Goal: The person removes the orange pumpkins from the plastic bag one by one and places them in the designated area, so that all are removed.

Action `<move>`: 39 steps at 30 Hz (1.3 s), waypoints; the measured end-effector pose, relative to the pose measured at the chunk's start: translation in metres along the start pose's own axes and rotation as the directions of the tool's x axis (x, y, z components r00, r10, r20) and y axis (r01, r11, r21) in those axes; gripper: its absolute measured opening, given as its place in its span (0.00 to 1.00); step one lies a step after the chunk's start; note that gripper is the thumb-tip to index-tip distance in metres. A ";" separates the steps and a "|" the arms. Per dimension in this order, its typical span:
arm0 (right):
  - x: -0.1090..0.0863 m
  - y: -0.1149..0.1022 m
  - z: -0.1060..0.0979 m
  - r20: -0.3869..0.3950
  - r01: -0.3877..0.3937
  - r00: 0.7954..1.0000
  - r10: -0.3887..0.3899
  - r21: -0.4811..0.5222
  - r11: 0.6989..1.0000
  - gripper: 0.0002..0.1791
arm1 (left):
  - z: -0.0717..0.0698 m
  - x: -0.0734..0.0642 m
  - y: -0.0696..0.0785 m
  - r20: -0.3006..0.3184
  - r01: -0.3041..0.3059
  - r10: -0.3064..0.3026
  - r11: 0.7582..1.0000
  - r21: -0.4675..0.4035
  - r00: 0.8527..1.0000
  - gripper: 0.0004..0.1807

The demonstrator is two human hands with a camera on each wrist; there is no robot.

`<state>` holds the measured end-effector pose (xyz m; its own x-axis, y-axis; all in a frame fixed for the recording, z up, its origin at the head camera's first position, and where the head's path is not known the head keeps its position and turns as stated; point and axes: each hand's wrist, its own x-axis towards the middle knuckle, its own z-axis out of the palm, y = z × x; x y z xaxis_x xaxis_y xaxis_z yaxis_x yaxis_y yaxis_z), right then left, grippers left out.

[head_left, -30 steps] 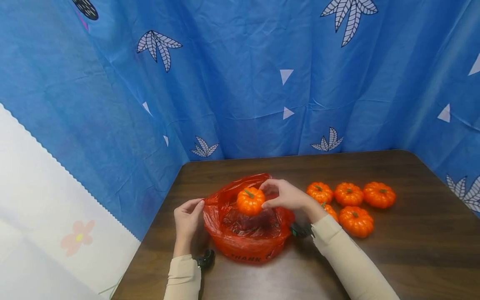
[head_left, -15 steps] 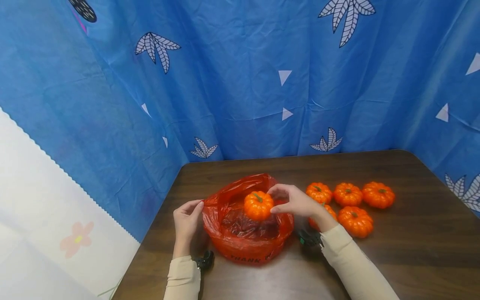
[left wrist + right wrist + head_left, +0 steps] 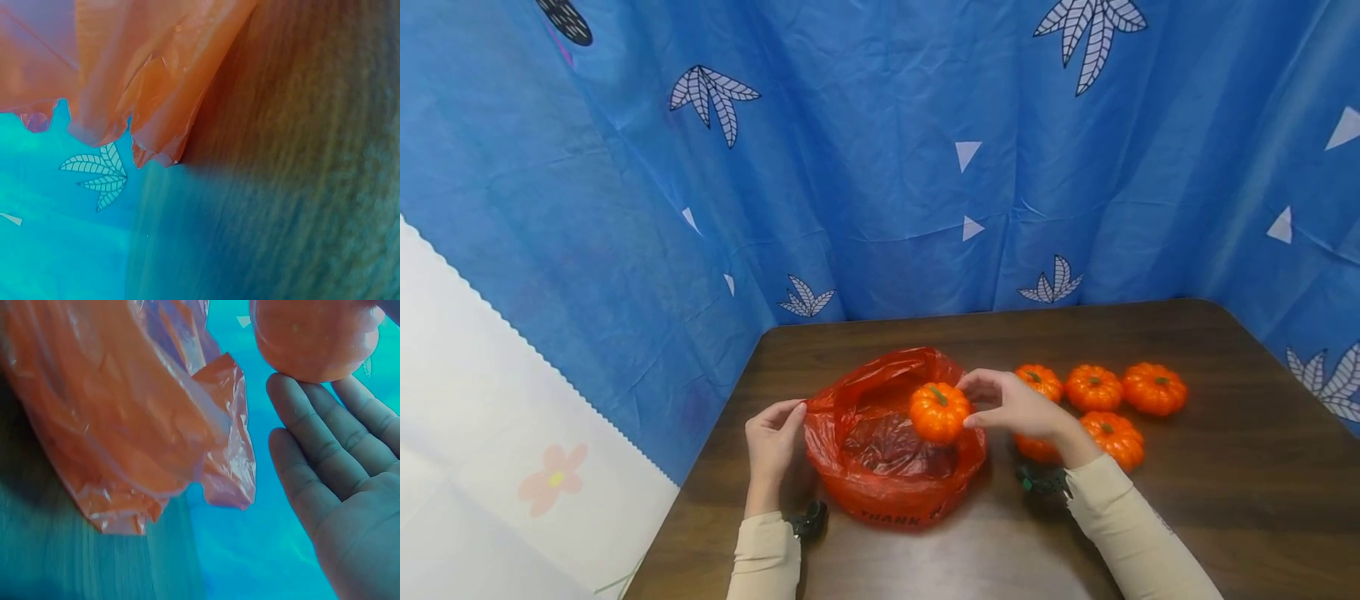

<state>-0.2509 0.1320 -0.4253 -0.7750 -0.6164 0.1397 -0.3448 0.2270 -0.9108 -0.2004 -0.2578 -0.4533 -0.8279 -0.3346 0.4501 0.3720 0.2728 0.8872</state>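
Note:
In the head view my left hand (image 3: 772, 442) pinches the left rim of a red plastic bag (image 3: 895, 500) between thumb and fingers. The bag stands with its mouth spread; dark lettering shows on its front. My right hand (image 3: 1018, 410) grips a small orange pumpkin (image 3: 939, 413) with a green stem, held above the right part of the bag's mouth. The right wrist view shows this pumpkin (image 3: 315, 340) high up, against the fingertips (image 3: 287, 390), with the bag (image 3: 106, 412) beside it. Crumpled bag film (image 3: 162, 94) fills the upper left wrist view, where the left hand is out of sight.
Several more pumpkins (image 3: 1154, 389) lie on the right side of the brown wooden table (image 3: 1247, 500), two partly behind the right hand and forearm. A blue patterned curtain (image 3: 895, 167) hangs behind the table. White cloth (image 3: 497, 400) hangs at the left.
My right hand has moved rightward with the pumpkin, from over the middle of the bag's mouth toward its right rim. The left hand keeps its pinch on the bag and has hardly moved.

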 end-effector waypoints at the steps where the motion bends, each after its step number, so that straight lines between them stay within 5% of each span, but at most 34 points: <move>1: -0.001 0.000 -0.001 -0.002 -0.004 1.000 0.004 0.002 1.000 0.26 | 0.000 0.000 0.000 -0.005 0.002 -0.002 1.000 0.003 1.000 0.07; 10: -0.012 -0.003 -0.015 0.019 -0.022 1.000 0.023 -0.021 1.000 0.25 | 0.000 0.000 0.002 -0.020 -0.012 0.012 1.000 -0.007 1.000 0.05; 17: -0.021 -0.006 -0.028 0.018 -0.024 1.000 0.025 -0.056 0.998 0.24 | 0.001 -0.006 0.031 -0.005 -0.002 0.002 1.000 0.003 1.000 0.05; 39: -0.070 -0.012 -0.083 -0.056 -0.150 0.988 0.142 -0.178 0.973 0.27 | 0.002 -0.006 0.031 -0.002 -0.001 0.001 1.000 0.021 1.000 0.05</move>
<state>-0.2365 0.2353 -0.3921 -0.8445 -0.5347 0.0301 -0.3132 0.4476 -0.8376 -0.1849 -0.2458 -0.4290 -0.8265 -0.3363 0.4515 0.3645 0.2917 0.8843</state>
